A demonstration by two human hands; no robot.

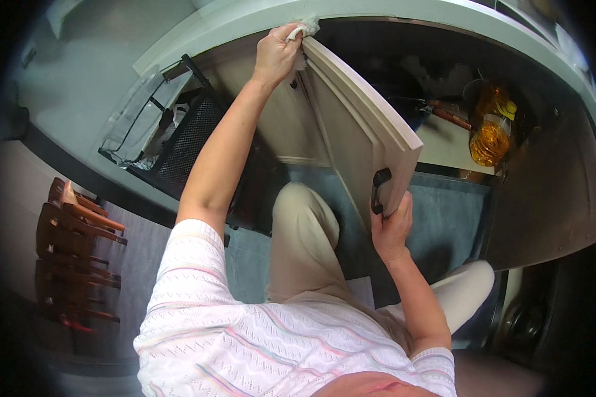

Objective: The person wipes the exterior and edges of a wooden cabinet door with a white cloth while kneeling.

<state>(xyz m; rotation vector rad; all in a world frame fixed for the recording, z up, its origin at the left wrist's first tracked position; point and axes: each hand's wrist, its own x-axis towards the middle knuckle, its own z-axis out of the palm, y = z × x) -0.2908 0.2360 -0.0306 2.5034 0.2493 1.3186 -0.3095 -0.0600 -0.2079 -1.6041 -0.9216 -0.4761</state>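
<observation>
A white cloth (308,26) is bunched in my left hand (277,53), at the top corner of an open cabinet door (347,134) near its hinge side, just under the countertop edge. My right hand (393,226) grips the lower outer corner of that door, beside its dark handle (379,189). Light wood-toned, the door stands swung out towards me with its top edge facing up. Behind it the cabinet interior shows a plastic bottle of yellow oil (489,141) with a yellow cap and a pan's brown handle (447,118).
A black mesh rack (186,144) with plastic bags stands left of my left arm. The pale countertop (397,9) curves above the cabinet. Another door panel (541,193) stands open at the right. Wooden chairs (74,248) are at the far left. My knees flank the door's lower side.
</observation>
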